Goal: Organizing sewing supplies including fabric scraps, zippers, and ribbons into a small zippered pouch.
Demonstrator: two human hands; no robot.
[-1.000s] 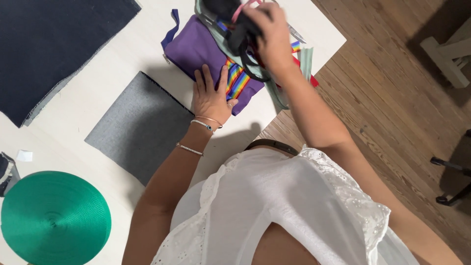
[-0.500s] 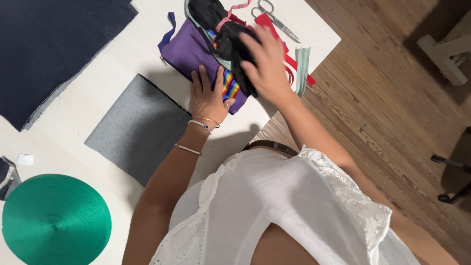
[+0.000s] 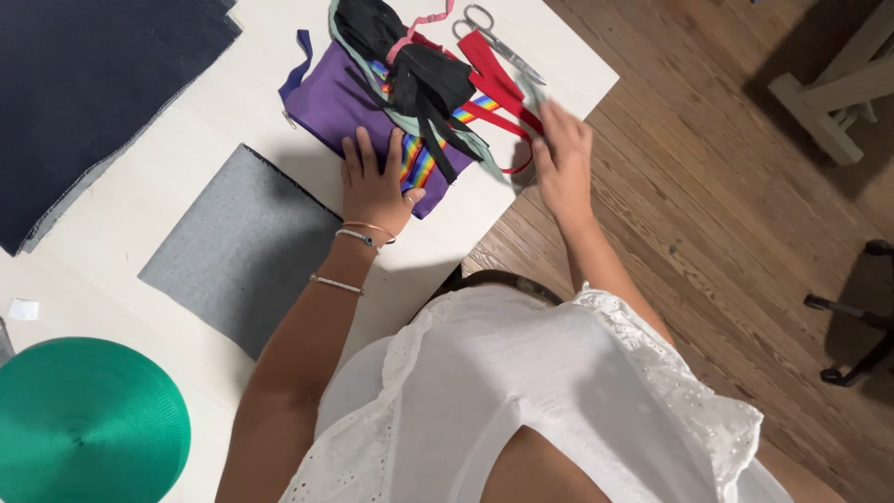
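Centre of frame: left hand (image 3: 372, 186) lies flat, fingers spread, pressing the purple fabric piece (image 3: 340, 98) with its rainbow webbing (image 3: 419, 163). Right hand (image 3: 562, 163), blurred, open, empty, beside red straps (image 3: 494, 79). Black straps (image 3: 419, 74) piled above; scissors (image 3: 494, 37) upper centre; grey fabric (image 3: 242, 247) left.

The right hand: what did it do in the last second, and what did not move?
The right hand let go of the black straps, now on the purple fabric, and moved right to the table edge. The left hand stayed flat on the purple fabric.
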